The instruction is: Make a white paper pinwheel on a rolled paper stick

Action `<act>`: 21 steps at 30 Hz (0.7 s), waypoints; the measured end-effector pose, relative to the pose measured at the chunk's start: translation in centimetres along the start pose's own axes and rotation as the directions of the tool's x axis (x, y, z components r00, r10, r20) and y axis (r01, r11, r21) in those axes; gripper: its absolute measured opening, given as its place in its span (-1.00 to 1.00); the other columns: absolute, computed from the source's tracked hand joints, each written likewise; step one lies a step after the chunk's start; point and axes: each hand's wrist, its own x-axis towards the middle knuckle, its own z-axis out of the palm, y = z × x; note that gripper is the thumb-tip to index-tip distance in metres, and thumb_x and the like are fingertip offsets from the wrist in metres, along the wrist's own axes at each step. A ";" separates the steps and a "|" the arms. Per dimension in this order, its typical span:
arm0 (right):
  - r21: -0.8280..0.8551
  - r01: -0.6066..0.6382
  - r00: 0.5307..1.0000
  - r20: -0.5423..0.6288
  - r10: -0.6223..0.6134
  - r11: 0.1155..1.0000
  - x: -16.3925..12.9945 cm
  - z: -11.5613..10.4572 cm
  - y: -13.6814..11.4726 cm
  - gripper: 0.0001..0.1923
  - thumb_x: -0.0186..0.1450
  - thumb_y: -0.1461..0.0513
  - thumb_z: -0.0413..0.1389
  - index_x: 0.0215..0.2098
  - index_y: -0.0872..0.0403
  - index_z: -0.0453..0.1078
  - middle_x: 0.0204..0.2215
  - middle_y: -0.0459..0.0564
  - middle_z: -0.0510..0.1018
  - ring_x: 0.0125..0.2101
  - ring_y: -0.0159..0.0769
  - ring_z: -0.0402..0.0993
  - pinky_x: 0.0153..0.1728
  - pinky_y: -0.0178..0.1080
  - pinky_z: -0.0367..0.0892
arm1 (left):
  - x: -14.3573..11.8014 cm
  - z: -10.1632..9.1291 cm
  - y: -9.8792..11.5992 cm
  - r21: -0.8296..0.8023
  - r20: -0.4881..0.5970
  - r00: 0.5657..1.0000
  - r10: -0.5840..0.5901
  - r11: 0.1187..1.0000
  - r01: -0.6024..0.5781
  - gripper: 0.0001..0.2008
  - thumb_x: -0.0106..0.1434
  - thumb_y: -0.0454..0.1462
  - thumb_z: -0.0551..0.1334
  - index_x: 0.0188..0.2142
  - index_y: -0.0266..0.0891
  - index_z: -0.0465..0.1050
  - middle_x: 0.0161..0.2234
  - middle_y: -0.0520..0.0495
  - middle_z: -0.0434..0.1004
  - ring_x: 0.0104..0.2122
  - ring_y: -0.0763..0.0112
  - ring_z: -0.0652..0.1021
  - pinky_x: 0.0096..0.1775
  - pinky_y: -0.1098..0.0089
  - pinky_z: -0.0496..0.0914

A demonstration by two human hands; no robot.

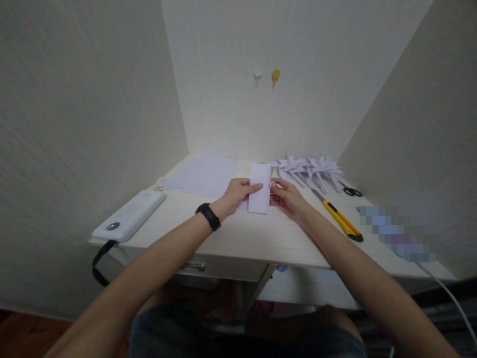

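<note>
My left hand (238, 194) is closed on a folded strip of white paper (260, 196), its thumb lying across the front. The strip stands upright above the table, its long edges running away from me. At its right edge, my right hand (285, 196) is closed with thumb and fingers pinched together. A small white bit shows at those fingertips, with a thin pale line below it; too small to name. Some of the right fingers pass behind the paper's edge and are partly hidden.
White paper sheets (204, 174) lie back left, beside pale string (159, 184). A white device (130, 216) with a black strap rests at the left edge. Several paper pinwheels (311, 169), black scissors (352, 191), a yellow utility knife (341, 219) and a blurred-out object (397, 236) with a cable are rightward.
</note>
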 end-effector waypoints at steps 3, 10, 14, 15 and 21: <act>0.007 -0.029 1.000 -0.010 0.029 1.000 -0.1 0.8 0.7 -0.51 -0.06 0.10 0.46 -0.20 0.02 0.46 -0.39 -0.07 0.64 -0.40 -0.28 0.57 -0.37 -0.19 0.54 | 0.1 0.4 -0.2 -0.136 -0.069 0.996 0.055 0.989 -0.064 -0.68 -0.04 -0.19 0.51 -0.39 -0.38 0.53 -0.39 -0.12 0.61 -0.43 0.43 0.53 -0.28 0.34 0.44; -0.172 0.038 0.994 -0.090 -0.054 0.984 0.0 -0.6 -0.3 -0.64 -0.12 0.11 0.44 -0.41 0.11 0.56 -0.49 -0.05 0.61 -0.51 -0.37 0.44 -0.46 -0.29 0.33 | 0.6 -0.6 1.2 -0.228 -0.006 0.999 0.051 0.972 -0.051 -0.62 -0.01 -0.15 0.49 -0.26 -0.38 0.58 -0.28 -0.23 0.64 -0.33 0.33 0.57 -0.21 0.29 0.46; -0.412 0.012 1.000 0.009 -0.009 0.911 -0.1 -2.6 -1.4 -0.68 -0.10 0.11 0.42 -0.44 0.13 0.60 -0.54 -0.04 0.58 -0.53 -0.38 0.37 -0.48 -0.29 0.21 | 1.0 -2.5 2.3 -0.090 0.126 0.992 -0.012 0.996 0.023 -0.57 -0.02 -0.14 0.46 -0.19 -0.37 0.61 -0.25 -0.30 0.64 -0.37 0.32 0.57 -0.36 0.38 0.40; -0.452 0.022 0.999 0.032 -0.009 0.892 -0.1 -2.8 -1.5 -0.70 -0.11 0.11 0.42 -0.46 0.14 0.60 -0.55 -0.03 0.58 -0.53 -0.38 0.36 -0.48 -0.29 0.19 | 1.0 -2.8 2.3 -0.003 0.159 0.986 -0.052 0.999 0.053 -0.60 -0.03 -0.15 0.47 -0.22 -0.37 0.62 -0.27 -0.29 0.65 -0.41 0.35 0.56 -0.40 0.40 0.37; -0.408 0.014 1.000 0.014 -0.009 0.913 -0.4 -1.9 -1.1 -0.70 -0.17 0.12 0.43 -0.53 0.15 0.59 -0.59 -0.03 0.57 -0.56 -0.39 0.34 -0.51 -0.29 0.18 | 0.6 -2.2 1.2 0.365 0.205 0.979 -0.009 0.928 -0.068 -0.79 -0.01 -0.25 0.47 -0.37 -0.32 0.66 -0.39 -0.17 0.65 -0.45 0.44 0.51 -0.35 0.40 0.36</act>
